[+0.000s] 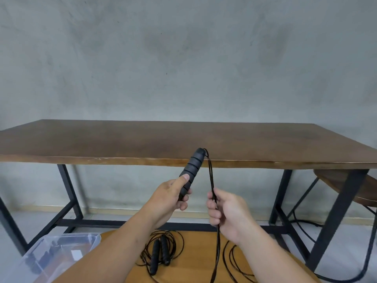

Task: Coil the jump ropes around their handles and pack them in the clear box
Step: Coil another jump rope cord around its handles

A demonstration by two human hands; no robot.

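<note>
A black foam jump-rope handle (190, 174) is grasped at its lower end by the left hand (169, 198), the thumb laid flat along the ribbed foam and the fingers curled round beneath. The handle is tilted, its top end leaning up and away to the right of that grip. From the top end a thin black rope (212, 180) is bent over and led straight down into the right hand (228, 211), where it is pinched between the thumb and the curled fingers; two strands appear to run side by side there. Below the right grip the rope is let fall to the round wooden surface (195, 260), with loose loops lying just right of it.

Below and between the two grips, a second jump rope (160, 252) lies on the same surface, its two black handles side by side and its cord loosely scattered around them. Down and to the left of the left grip, partly hidden by the forearm, the clear box (51, 254) is seen at the edge of the surface; dark objects can be made out inside it, though what they are cannot be told. Beyond both grips a long brown wooden table (142, 139) on black metal legs stands against a grey wall (183, 58), and a wooden stool (346, 184) is tucked under its right end.
</note>
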